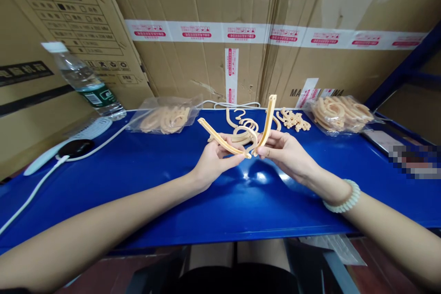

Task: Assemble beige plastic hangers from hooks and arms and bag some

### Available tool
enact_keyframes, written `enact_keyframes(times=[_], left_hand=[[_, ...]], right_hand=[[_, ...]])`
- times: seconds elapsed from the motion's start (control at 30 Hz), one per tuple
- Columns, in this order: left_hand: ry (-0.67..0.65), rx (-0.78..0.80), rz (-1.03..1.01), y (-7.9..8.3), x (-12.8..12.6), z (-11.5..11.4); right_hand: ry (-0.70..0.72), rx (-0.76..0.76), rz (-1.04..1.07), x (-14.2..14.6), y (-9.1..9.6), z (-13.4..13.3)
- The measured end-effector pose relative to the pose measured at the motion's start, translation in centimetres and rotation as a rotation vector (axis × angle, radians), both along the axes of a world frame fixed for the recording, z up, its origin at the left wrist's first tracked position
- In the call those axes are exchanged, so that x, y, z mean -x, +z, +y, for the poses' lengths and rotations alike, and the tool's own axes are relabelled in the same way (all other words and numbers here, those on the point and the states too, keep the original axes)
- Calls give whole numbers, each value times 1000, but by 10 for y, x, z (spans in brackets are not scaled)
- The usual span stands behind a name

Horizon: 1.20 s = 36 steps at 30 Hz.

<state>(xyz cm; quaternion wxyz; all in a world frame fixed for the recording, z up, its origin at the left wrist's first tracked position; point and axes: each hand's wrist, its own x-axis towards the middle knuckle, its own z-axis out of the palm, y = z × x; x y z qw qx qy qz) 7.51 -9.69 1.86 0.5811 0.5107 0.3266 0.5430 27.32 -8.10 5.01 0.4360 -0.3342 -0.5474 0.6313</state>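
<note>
My left hand (214, 160) pinches one flat beige plastic arm (217, 138) that slants up to the left. A second beige arm (268, 121) stands nearly upright in the closed fingers of my right hand (283, 151). The two arms meet at their lower ends between my hands, above the blue table (165, 193). Just behind my fingers lies a loose heap of beige plastic hooks (243, 128).
A clear bag of beige parts (165, 118) lies at the back left, another bag (339, 112) at the back right, with small loose pieces (294, 119) between. A water bottle (86, 81), a white handheld device (65, 144) and a cable sit left. Cardboard boxes (241, 23) wall the back.
</note>
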Motion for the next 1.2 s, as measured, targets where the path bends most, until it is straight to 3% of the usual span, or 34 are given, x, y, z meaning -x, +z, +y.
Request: enact_keyframes(times=[0.57, 0.83, 1.2], left_hand=[[-147, 83, -176, 2, 0, -1], [-197, 71, -214, 2, 0, 0], [-38, -76, -59, -5, 1, -1]], right_hand=[[84, 99, -16, -3, 0, 4], [74, 52, -23, -4, -4, 4], [18, -162, -108, -2, 1, -1]])
